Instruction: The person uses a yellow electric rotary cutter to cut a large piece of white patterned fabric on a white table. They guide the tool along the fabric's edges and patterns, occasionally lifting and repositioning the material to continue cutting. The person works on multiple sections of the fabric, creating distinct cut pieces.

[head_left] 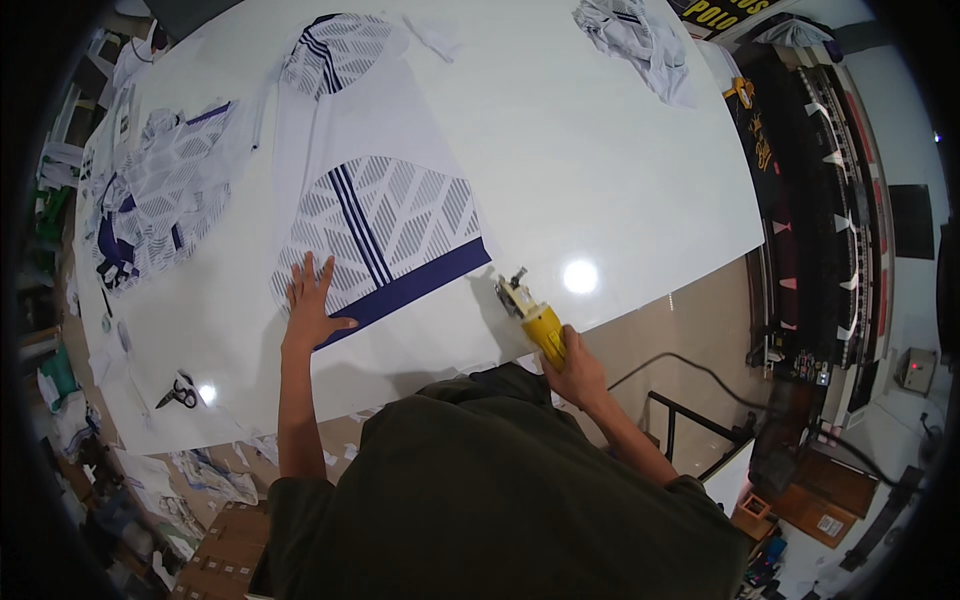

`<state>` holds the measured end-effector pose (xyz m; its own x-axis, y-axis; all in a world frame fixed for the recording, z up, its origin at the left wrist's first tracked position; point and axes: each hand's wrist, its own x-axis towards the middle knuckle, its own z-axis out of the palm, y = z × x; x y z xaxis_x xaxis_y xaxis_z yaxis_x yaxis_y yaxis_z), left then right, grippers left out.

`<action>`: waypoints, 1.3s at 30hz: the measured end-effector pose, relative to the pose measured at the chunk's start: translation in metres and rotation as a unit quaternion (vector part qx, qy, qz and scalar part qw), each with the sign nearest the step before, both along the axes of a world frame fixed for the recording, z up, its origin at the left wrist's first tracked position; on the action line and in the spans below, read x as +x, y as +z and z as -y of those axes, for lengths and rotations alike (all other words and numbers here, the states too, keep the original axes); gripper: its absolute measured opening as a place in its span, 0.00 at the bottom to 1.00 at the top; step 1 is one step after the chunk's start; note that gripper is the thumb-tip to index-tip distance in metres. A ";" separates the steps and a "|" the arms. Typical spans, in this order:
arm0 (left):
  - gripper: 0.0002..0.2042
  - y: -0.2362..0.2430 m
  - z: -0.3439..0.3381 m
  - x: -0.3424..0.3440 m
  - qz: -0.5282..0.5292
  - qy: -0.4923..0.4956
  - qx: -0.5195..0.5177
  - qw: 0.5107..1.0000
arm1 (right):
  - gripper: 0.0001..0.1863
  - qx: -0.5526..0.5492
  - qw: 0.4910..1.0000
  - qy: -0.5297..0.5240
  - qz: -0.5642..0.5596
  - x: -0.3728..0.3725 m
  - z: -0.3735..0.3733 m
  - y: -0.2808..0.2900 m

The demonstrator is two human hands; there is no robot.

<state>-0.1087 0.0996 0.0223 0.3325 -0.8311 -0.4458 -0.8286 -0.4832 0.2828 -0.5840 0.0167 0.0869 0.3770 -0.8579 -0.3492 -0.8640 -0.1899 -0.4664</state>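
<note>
A long piece of white fabric [350,130] lies on the white table [580,160], with grey-hatched sleeve-shaped prints at both ends. The nearer printed panel [425,215] has dark stripes down it and a purple band along its near edge. My left hand [312,300] rests with spread fingers on that panel's left corner, thumb on the purple band. In my right hand [578,372] is a yellow electric fabric cutter [540,325], gripped by its body. Its metal head is just right of the purple band's end, apart from the fabric. A black cord runs off to the right.
Black-handled scissors [180,393] lie at the table's near left. Printed fabric pieces [165,195] are heaped on the left, and a crumpled white bundle [640,45] sits at the far right. A large machine [835,200] stands beyond the right edge. Scraps litter the floor nearby.
</note>
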 end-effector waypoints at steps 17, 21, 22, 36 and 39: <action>0.69 0.000 -0.002 0.003 -0.037 0.020 0.000 0.999 | 0.33 -0.019 0.999 0.032 0.027 0.032 0.052 -0.018; 0.69 -0.001 -0.002 0.004 -0.035 0.018 0.000 0.999 | 0.33 -0.019 0.999 0.024 0.033 0.041 0.056 -0.017; 0.68 -0.001 -0.001 0.004 -0.035 0.020 -0.001 0.999 | 0.34 -0.017 0.999 0.022 0.034 0.044 0.057 -0.017; 0.68 -0.002 -0.005 0.005 -0.046 0.015 -0.031 0.998 | 0.29 0.014 0.999 -0.027 0.023 0.082 0.061 -0.014; 0.68 -0.003 -0.006 0.006 -0.051 0.018 -0.035 0.998 | 0.29 -0.002 0.999 -0.029 0.021 0.094 0.070 -0.018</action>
